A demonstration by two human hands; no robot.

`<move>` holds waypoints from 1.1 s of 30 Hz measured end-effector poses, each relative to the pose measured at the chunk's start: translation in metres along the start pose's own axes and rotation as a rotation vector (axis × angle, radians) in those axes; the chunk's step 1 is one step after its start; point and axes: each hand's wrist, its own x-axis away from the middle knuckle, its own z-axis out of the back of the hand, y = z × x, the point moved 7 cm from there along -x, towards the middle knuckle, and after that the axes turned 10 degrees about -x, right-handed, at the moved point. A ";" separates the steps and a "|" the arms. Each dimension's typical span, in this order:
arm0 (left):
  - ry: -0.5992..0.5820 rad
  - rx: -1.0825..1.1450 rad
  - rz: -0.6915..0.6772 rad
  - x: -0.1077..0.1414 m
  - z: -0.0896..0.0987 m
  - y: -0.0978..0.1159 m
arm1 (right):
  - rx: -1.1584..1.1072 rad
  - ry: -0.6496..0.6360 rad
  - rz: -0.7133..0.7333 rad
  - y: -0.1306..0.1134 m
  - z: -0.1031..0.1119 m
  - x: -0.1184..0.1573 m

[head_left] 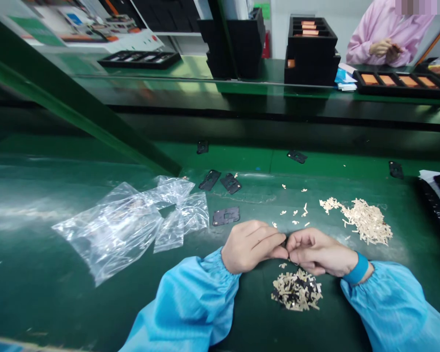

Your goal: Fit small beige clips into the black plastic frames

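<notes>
Left hand (pixel 253 246) and right hand (pixel 317 252) meet, curled inward, near a mixed pile of small strips (pixel 297 291); whether either grasps something, I cannot tell.

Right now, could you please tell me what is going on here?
A person's left hand and right hand come together at the fingertips; whatever they pinch is mostly hidden. Just nearer lies a mixed pile of beige and black pieces, with a pile of pale pieces beyond the right hand. Clear plastic bags lie to the left.
</notes>
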 end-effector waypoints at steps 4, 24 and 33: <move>-0.031 0.003 0.007 0.002 -0.002 -0.001 | -0.035 -0.017 0.031 -0.001 0.000 -0.002; -0.789 -0.220 0.019 -0.120 -0.204 -0.138 | -0.188 0.126 0.406 -0.027 0.029 -0.010; -0.745 -0.271 0.163 -0.112 -0.168 -0.136 | -0.182 0.156 0.445 -0.031 0.027 -0.010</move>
